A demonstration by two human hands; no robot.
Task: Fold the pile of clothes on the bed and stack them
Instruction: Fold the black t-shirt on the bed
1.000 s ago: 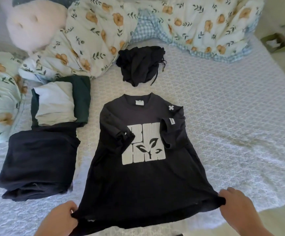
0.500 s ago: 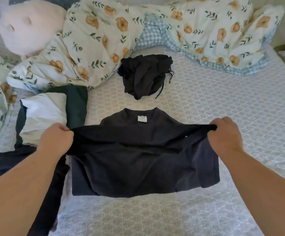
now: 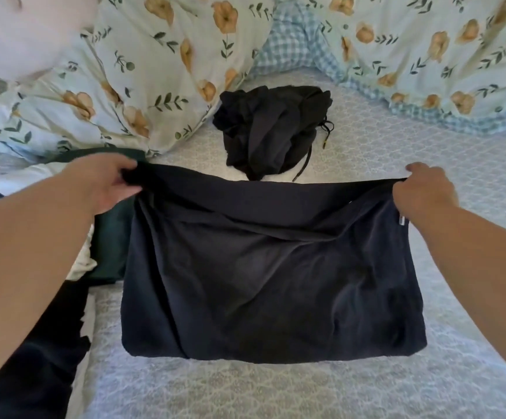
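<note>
A dark navy T-shirt lies folded in half on the bed, its hem brought up over the collar and its print hidden. My left hand pinches the hem's left corner and my right hand pinches the right corner, both at the shirt's far edge. Just beyond the shirt sits a crumpled black garment with a drawstring, unfolded. To the left are folded clothes: a dark green piece with a white one on it, and a dark folded pile nearer me, partly hidden by my left arm.
A floral duvet with a blue checked underside is bunched across the far side of the bed. A pale pink plush lies at the far left. The patterned grey bedsheet shows in front of and to the right of the shirt.
Both hands carried the shirt's hem from the near edge up over the chest print to the collar, folding it in half. The view also moved closer to the bed.
</note>
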